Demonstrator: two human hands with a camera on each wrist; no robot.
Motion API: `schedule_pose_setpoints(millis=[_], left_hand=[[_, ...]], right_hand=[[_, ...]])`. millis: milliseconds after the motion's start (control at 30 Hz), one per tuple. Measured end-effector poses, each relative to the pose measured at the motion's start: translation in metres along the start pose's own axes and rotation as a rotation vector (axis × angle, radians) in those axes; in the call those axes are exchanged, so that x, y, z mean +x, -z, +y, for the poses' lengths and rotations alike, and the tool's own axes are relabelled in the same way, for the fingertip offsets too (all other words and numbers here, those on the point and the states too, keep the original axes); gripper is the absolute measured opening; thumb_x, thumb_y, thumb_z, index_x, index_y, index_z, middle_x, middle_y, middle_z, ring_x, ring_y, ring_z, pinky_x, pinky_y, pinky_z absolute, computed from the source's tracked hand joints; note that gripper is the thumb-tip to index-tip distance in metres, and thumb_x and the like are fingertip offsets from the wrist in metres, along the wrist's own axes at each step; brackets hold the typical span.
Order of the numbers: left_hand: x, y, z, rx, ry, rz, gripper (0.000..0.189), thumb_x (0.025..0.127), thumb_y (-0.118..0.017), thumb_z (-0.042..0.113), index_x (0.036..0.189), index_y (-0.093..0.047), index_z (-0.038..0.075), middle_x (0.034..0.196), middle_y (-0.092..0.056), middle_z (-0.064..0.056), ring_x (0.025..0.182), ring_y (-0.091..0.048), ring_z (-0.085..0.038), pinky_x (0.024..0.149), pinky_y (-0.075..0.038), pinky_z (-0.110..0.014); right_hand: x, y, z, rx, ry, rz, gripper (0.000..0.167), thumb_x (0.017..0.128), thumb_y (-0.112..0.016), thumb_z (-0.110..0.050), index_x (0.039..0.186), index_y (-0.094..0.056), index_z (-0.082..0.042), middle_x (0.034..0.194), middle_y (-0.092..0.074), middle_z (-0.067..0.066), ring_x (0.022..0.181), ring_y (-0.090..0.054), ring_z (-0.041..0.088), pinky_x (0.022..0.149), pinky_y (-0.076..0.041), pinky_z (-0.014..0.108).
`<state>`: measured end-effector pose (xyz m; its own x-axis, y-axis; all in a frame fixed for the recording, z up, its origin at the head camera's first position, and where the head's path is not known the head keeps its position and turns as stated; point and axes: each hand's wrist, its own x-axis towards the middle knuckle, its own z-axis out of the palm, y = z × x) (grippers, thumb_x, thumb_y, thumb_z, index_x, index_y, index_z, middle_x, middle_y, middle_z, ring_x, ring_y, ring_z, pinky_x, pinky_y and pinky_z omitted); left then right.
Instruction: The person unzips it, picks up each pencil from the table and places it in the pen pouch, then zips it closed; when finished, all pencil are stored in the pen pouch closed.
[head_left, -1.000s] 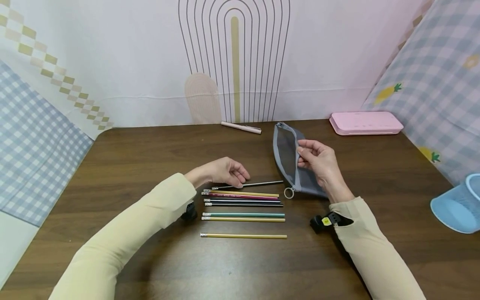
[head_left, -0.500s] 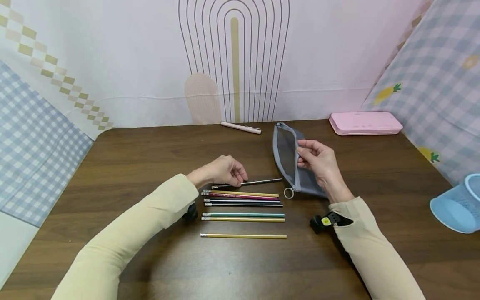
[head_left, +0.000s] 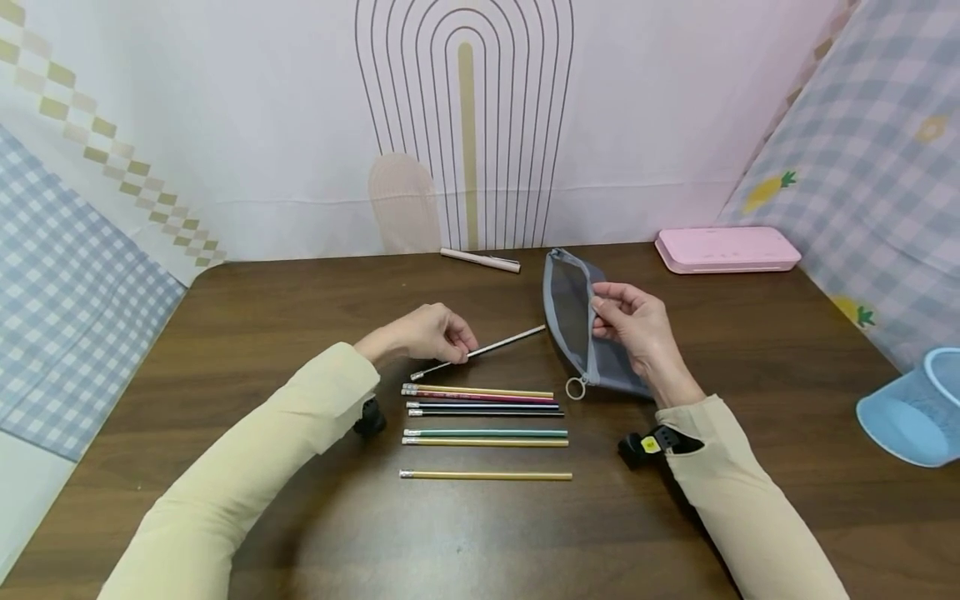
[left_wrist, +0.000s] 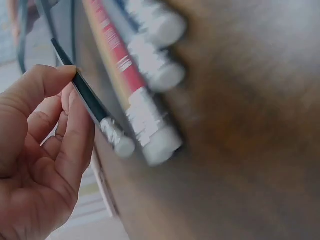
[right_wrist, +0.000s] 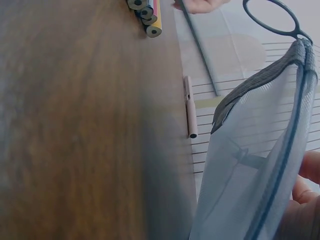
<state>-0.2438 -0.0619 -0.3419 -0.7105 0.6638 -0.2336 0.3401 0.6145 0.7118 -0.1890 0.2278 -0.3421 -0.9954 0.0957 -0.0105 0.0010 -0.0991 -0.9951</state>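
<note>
My left hand (head_left: 429,333) pinches a dark pencil (left_wrist: 89,97) between thumb and fingers, near its white eraser end. The pencil slants up to the right, its far end overlapping the pouch's left edge in the head view. With my right hand (head_left: 633,323) I grip one side of the mouth of a grey mesh zip pouch (head_left: 618,367), which gapes toward the left. A ring (head_left: 576,388) hangs from its zip. Below the left hand lie several pencils in a row, among them a red pencil (head_left: 487,397), a green pencil (head_left: 487,432) and a yellow pencil (head_left: 487,476) nearest me.
At the back of the brown table (head_left: 300,517) lies a pale pink pen (head_left: 480,260). A pink case (head_left: 727,250) sits at the back right, and a light blue mesh cup (head_left: 911,421) is at the right edge. Patterned cloths hang behind and at both sides.
The left hand has lifted the dark pencil away from the row, moving slightly left and back, and its far end has tilted up. The right hand keeps its hold on the pouch.
</note>
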Motion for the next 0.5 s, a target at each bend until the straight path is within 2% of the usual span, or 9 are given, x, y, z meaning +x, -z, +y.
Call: schedule_pose_setpoints(millis=[133,200,267,367,500], left_hand=[[0.004,0.004,0.003,-0.265,0.051,0.003,0.02,0.083,-0.062,-0.002,0.102,-0.065,-0.006,0.075,-0.064,0.005,0.07,-0.057,-0.003,0.065,-0.052,-0.017],[0.01,0.001,0.008,-0.407,0.084,0.005,0.023,0.087,-0.06,-0.001,0.108,-0.061,-0.008,0.083,-0.066,-0.002,0.072,-0.058,-0.004,0.068,-0.054,-0.019],[0.017,-0.004,0.015,-0.538,0.121,0.007,0.026,0.09,-0.058,0.001,0.115,-0.057,-0.008,0.097,-0.069,-0.012,0.076,-0.061,-0.005,0.07,-0.055,-0.02],[0.031,-0.015,0.029,-0.774,0.179,0.012,0.031,0.093,-0.053,0.0,0.123,-0.052,-0.008,0.12,-0.06,-0.023,0.077,-0.064,-0.008,0.069,-0.056,-0.019],[0.049,-0.03,0.045,-0.999,0.222,0.028,0.036,0.095,-0.051,0.0,0.131,-0.048,-0.006,0.125,-0.057,-0.023,0.08,-0.065,-0.011,0.068,-0.055,-0.018]], right_hand=[[0.0,0.0,0.0,-0.005,0.0,-0.002,0.013,0.091,-0.058,0.0,0.103,-0.059,-0.004,0.068,-0.059,-0.004,0.057,-0.057,0.004,0.052,-0.053,0.016],[0.0,0.0,0.0,-0.006,-0.003,-0.001,0.014,0.09,-0.058,0.0,0.104,-0.058,-0.004,0.068,-0.059,-0.004,0.057,-0.057,0.004,0.052,-0.053,0.016],[-0.001,0.0,0.0,0.001,-0.005,-0.002,0.014,0.09,-0.058,0.0,0.104,-0.058,-0.004,0.068,-0.059,-0.004,0.056,-0.057,0.004,0.052,-0.053,0.016],[-0.001,0.0,0.0,0.004,-0.004,-0.002,0.014,0.09,-0.058,0.0,0.104,-0.058,-0.003,0.068,-0.059,-0.004,0.056,-0.057,0.004,0.052,-0.053,0.016],[-0.001,-0.003,0.001,0.002,-0.002,-0.004,0.016,0.09,-0.058,0.0,0.107,-0.058,-0.001,0.068,-0.059,-0.003,0.056,-0.057,0.004,0.052,-0.053,0.016]])
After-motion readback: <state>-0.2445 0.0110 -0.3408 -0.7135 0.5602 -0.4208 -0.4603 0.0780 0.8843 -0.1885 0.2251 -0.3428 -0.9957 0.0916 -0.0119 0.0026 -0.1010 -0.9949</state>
